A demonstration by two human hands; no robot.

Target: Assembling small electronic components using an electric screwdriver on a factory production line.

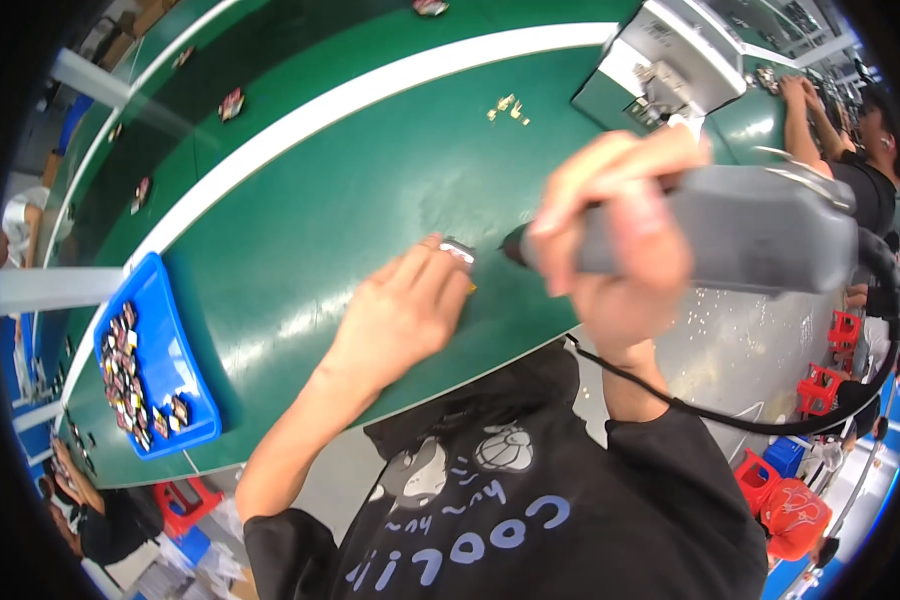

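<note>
The left hand [402, 308] has its grip closed low on the bench [270, 325], fingers curled close together over a small silvery part [458, 252]; one end shows beyond the fingertips, the rest is hidden. That part lies in from the bench's near edge. The right hand [625, 235], blurred, has its grip wrapped around a grey power screwdriver [765, 230], thumb lying across the body. The tool is held roughly level, its dark tip pointing left toward the part, apart from it. A blue tray [185, 375] of small parts sits at the bench's left end; a box [705, 65] stands by the far right corner, near scattered pale bits [510, 108].
</note>
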